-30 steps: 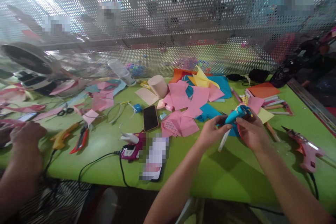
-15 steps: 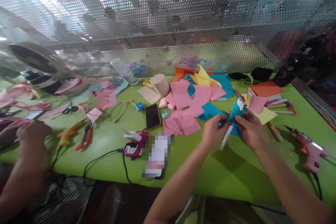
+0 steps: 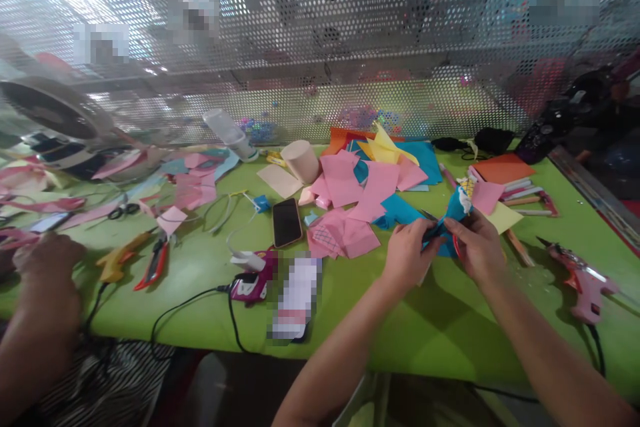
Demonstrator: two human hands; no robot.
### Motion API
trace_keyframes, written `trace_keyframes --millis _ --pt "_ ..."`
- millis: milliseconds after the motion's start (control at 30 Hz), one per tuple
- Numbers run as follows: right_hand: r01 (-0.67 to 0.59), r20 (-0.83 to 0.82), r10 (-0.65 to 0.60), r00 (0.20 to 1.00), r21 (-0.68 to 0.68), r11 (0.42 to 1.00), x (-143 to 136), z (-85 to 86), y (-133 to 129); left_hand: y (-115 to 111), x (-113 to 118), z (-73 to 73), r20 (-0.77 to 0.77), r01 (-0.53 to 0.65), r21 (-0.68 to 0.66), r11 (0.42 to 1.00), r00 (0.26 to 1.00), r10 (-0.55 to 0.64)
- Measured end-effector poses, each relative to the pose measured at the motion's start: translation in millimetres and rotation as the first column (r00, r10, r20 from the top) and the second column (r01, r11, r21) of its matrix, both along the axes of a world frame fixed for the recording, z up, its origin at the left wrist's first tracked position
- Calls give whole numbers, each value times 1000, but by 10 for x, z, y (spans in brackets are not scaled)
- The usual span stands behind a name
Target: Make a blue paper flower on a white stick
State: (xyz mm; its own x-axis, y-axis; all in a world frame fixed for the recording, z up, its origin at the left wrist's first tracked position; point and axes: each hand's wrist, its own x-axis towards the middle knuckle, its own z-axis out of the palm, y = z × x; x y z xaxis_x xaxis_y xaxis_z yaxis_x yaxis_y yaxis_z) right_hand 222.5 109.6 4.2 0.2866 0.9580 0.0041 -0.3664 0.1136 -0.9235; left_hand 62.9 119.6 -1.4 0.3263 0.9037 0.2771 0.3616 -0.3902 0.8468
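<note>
The person's left hand (image 3: 407, 255) and right hand (image 3: 481, 247) both pinch a rolled bright-blue, cloth-like piece with frilly white trim (image 3: 456, 205), held over the green-covered table (image 3: 400, 333), their fingers hiding its lower part. Crumpled flat pink sheets (image 3: 345, 235) crowd the space left of the hands, beside a black rectangular phone (image 3: 287, 222), while a flat orange sheet (image 3: 505, 170) lies beyond the right hand and a pink plastic glue gun (image 3: 583, 280) to its right. Behind everything stands a perforated grey metal screen (image 3: 300, 90); a co-worker's hand (image 3: 47, 255) rests far left, its grip unclear.
</note>
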Motion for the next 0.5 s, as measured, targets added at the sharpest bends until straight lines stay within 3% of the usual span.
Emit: trace_keyframes --millis 67,200,333,500 --pt "-7 -30 7 1000 -11 1000 19 17 4 34 -28 12 201 106 -168 980 977 -72" --pt "-39 -44 39 998 -15 999 45 45 10 115 -62 22 537 354 -389 851 838 -103" --pt "-72 -52 71 996 -17 997 39 66 -1 132 -57 43 649 436 -456 776 760 -45" --pt "-84 -65 83 994 -11 996 28 35 -2 127 -49 41 677 472 -483 737 736 -28"
